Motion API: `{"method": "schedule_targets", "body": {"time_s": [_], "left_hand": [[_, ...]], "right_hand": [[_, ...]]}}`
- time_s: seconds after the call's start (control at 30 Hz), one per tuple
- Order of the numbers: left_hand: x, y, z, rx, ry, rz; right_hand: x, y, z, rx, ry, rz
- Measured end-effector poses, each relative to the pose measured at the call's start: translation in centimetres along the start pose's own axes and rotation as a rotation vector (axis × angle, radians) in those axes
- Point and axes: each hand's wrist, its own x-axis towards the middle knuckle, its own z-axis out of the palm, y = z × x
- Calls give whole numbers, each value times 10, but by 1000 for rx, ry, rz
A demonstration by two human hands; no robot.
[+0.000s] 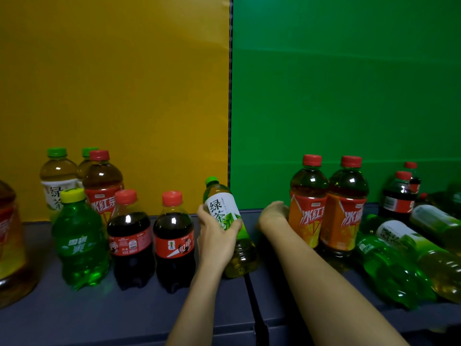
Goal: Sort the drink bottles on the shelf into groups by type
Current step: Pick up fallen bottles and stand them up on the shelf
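Left hand (215, 237) is wrapped round a tilted green tea bottle (219, 208); right hand (273, 216) touches 1 iced tea bottle (308, 211), fingers hidden, can't tell grip.

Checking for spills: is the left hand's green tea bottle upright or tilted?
Tilted: the green tea bottle leans, cap upper-left, in the left hand.

Both bare forearms reach forward from the lower edge, side by side and apart. The left hand (215, 237) has its thumb and fingers curled round the middle of a tilted green tea bottle (222, 216). The right hand (273, 216) lies against the side of an upright iced tea bottle (308, 208), with its fingers hidden from view.
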Motion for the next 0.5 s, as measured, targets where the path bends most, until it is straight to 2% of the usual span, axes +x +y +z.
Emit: {"method": "schedule_targets", "body": {"time_s": [0.03,0.1,0.17,0.37,0.5], "left_hand": [[0,0,0,-16,4,2],[-1,0,0,-45,16,17],[-2,1,-1,-79,23,43],[-2,0,0,-225,0,95],[-1,-4,2,-273,-46,101]], "right_hand": [[-1,2,-1,64,-9,-32],[3,3,0,5,72,-91],[-1,2,1,130,46,-41],[-13,3,14,515,76,-201],[-20,11,20,677,147,-252]]}}
